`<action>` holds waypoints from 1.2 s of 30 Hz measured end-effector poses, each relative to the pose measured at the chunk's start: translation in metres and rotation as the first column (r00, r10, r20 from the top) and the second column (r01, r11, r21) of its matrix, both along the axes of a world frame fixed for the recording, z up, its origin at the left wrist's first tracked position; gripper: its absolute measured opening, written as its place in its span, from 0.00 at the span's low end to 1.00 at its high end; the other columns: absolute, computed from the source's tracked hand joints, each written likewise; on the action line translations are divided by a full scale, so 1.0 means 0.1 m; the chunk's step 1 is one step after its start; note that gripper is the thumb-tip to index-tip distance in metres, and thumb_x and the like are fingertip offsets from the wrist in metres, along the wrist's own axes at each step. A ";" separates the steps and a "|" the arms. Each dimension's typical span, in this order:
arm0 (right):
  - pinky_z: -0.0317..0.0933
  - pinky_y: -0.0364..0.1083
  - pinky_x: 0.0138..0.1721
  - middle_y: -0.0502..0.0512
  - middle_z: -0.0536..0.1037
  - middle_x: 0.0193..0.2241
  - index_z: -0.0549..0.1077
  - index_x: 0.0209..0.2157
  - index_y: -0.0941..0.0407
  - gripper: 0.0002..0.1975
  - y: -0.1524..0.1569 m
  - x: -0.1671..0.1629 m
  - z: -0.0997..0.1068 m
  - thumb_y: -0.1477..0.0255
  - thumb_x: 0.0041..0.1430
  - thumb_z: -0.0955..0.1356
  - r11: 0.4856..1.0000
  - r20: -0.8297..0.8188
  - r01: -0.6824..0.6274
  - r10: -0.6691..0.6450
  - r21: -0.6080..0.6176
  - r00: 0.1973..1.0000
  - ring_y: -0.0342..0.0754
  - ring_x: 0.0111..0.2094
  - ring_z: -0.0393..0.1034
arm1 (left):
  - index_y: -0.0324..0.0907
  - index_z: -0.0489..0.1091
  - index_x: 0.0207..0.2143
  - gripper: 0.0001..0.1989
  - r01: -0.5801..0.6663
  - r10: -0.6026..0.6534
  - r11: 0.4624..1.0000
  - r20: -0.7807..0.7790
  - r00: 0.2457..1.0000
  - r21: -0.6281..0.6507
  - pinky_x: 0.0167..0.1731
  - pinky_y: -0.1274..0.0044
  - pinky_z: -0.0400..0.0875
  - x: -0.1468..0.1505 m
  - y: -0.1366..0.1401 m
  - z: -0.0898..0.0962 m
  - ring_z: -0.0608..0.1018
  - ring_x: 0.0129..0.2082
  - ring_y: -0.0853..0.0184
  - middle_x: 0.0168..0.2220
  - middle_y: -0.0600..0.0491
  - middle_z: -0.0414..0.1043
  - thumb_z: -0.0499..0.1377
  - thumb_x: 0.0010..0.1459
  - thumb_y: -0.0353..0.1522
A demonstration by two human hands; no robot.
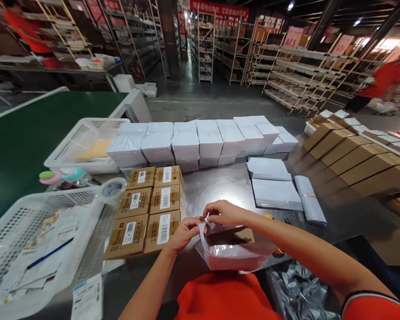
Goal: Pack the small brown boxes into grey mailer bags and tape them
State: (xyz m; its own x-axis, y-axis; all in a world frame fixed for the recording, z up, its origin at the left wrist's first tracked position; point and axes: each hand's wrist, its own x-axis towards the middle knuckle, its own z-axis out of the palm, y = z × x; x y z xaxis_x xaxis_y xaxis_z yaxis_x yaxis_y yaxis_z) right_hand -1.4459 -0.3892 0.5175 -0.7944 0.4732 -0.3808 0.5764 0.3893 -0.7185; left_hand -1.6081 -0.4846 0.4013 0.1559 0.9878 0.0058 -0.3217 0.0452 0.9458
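At the near edge of the metal table lies a whitish plastic mailing bag (231, 262), with a brown cardboard box (242, 235) partly showing in it. My left hand (183, 234) is closed on the bag's left end, fingertips pinching its edge. Right beside it, my right hand (225, 212) pinches the same end from above, the two sets of fingertips almost touching. Just left of my hands stand several small brown boxes (138, 235) with white barcode labels. Flat grey-white mailing bags (276, 193) lie beyond my right forearm, next to a rolled bundle (310, 200) of them.
Stacked white packs (186, 140) line the table's far side. White plastic baskets (93, 195) and a tape roll (113, 190) are at left, beside a green conveyor belt (46, 120). More brown boxes (350, 155) stand at right. Co-workers in red (383, 78) are farther off near shelves.
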 end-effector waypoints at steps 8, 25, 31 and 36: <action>0.57 0.41 0.31 0.44 0.72 0.23 0.75 0.31 0.59 0.10 -0.12 -0.09 -0.16 0.81 0.43 0.72 0.965 -0.184 0.119 -0.165 -0.235 0.969 0.41 0.27 0.64 | 0.39 0.77 0.19 0.23 -0.124 0.136 0.985 0.100 0.986 -0.121 0.29 0.76 0.67 0.03 -0.04 -0.03 0.74 0.24 0.68 0.20 0.52 0.75 0.75 0.33 0.49; 0.53 0.42 0.28 0.42 0.69 0.21 0.70 0.23 0.57 0.14 -0.25 -0.17 -0.16 0.73 0.39 0.79 0.923 -0.268 0.178 -0.277 -0.341 0.923 0.39 0.25 0.60 | 0.38 0.70 0.15 0.26 -0.235 0.243 0.969 0.154 0.958 -0.073 0.29 0.78 0.66 0.12 -0.03 0.19 0.71 0.28 0.68 0.23 0.55 0.70 0.78 0.25 0.46; 0.52 0.41 0.31 0.44 0.66 0.24 0.72 0.23 0.58 0.11 -0.28 -0.13 0.03 0.73 0.47 0.78 0.999 -0.290 0.033 -0.030 0.005 0.957 0.40 0.30 0.61 | 0.38 0.66 0.13 0.26 -0.259 0.264 0.964 0.160 0.951 -0.051 0.29 0.78 0.66 0.15 -0.05 0.21 0.68 0.27 0.69 0.22 0.56 0.68 0.78 0.26 0.44; 0.52 0.40 0.32 0.43 0.66 0.23 0.71 0.22 0.58 0.12 -0.29 -0.11 0.01 0.75 0.50 0.77 0.995 -0.309 0.052 -0.024 0.083 0.951 0.39 0.28 0.61 | 0.39 0.68 0.15 0.26 -0.258 0.263 0.965 0.160 0.951 -0.054 0.29 0.78 0.67 0.16 -0.06 0.19 0.70 0.27 0.69 0.22 0.55 0.69 0.77 0.27 0.46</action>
